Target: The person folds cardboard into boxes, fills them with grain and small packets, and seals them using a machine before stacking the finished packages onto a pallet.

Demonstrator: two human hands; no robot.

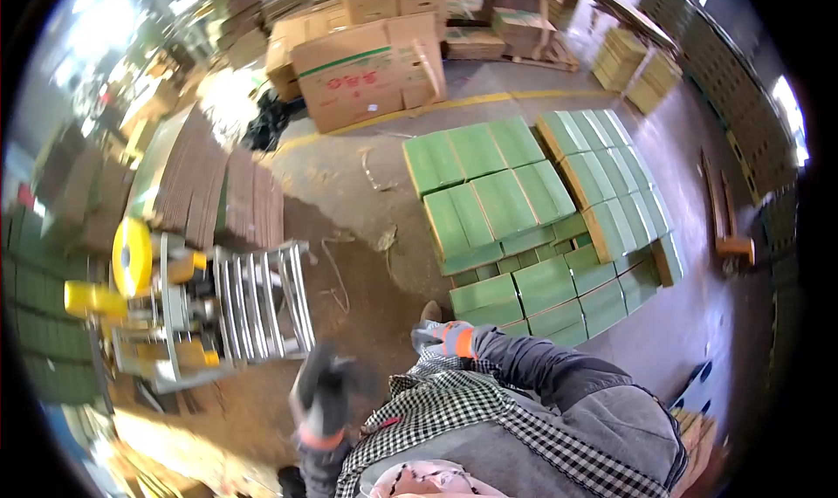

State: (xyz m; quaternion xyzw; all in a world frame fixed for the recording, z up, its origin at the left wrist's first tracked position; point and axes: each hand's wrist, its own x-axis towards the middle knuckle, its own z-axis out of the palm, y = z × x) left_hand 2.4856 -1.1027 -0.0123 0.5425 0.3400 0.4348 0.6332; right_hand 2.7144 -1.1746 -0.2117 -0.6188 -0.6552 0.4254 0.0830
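My left hand (321, 393), in a dark glove with an orange cuff, is blurred by motion beside the checkered apron (454, 402), right of the metal roller stand (266, 304). Its fingers are smeared, so what it holds, if anything, cannot be made out. My right hand (441, 337), in a grey glove with an orange band, is at the apron's upper edge, near the stacked green boxes (559, 297). Its fingers look bent against the cloth, but their grip is unclear. Yellow tape rolls (132, 257) are mounted at the left end of the roller stand.
Flattened cardboard (196, 184) stands in stacks at the left. A large brown carton (362, 75) is at the back, behind a yellow floor line. Loose strapping (336, 275) lies on the floor. An orange pallet jack (735, 249) is at the right.
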